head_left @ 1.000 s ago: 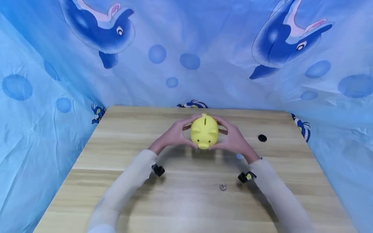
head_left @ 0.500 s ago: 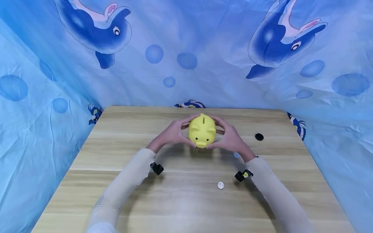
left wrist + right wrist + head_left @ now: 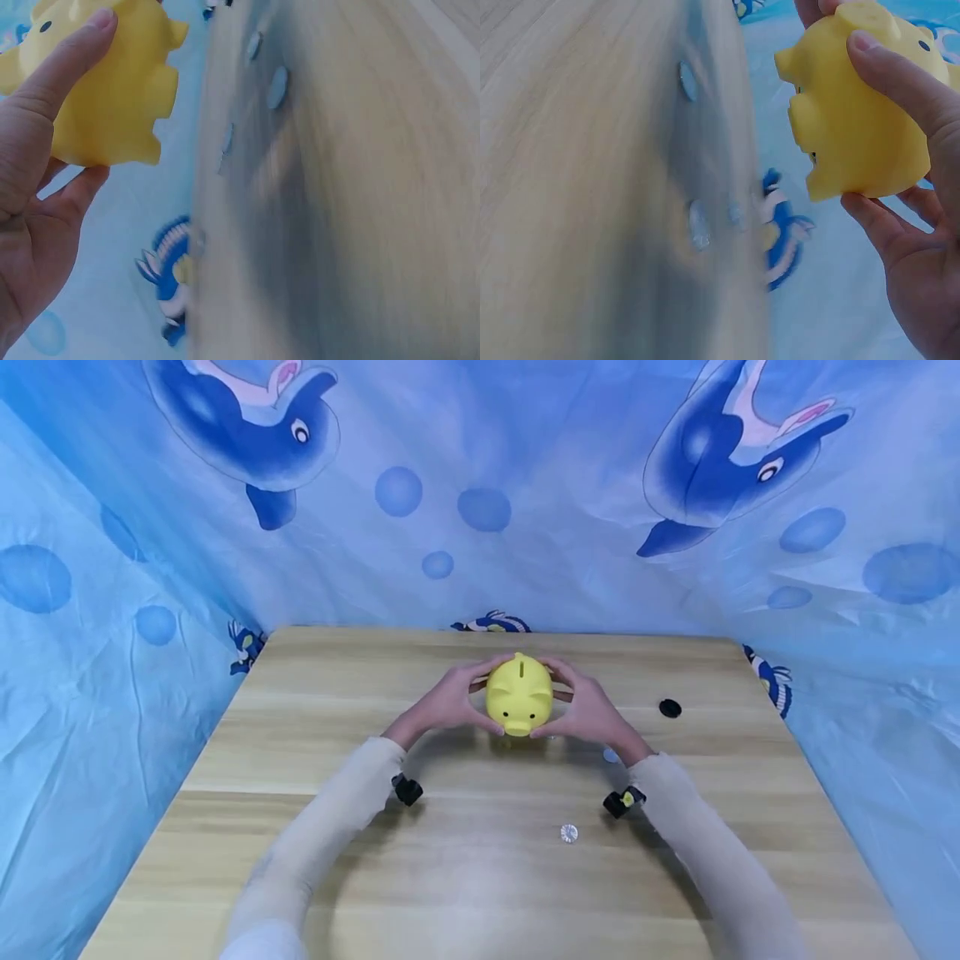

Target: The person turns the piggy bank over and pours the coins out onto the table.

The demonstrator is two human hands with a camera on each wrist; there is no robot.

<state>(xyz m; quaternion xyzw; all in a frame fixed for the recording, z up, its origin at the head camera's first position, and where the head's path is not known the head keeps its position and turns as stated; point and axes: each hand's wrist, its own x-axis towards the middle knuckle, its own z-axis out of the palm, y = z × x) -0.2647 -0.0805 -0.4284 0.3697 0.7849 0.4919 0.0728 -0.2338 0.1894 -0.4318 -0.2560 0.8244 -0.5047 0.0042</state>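
A yellow piggy bank (image 3: 519, 695) hangs above the wooden table, snout toward me and coin slot on top. My left hand (image 3: 452, 700) grips its left side, thumb near the snout and fingers behind. The right hand (image 3: 590, 708) holds the other side in a matching way. Both wrist views show the piggy bank's feet (image 3: 166, 91) apart from the tabletop. Below it several coins lie on the wood, among them one coin (image 3: 277, 88) in the left wrist view and another coin (image 3: 699, 225) in the right wrist view. Inside the piggy bank nothing can be seen.
A black round disc (image 3: 670, 708) lies right of the right hand. One silver coin (image 3: 569, 833) lies nearer me, and a pale round piece (image 3: 611, 755) is by the right wrist. Blue dolphin-print sheeting (image 3: 480, 568) walls the wooden table (image 3: 465, 877) at back and sides.
The piggy bank has tilted slightly, showing more of its face than a second ago. Both hands keep their grip at nearly the same place. The head view has shifted a little.
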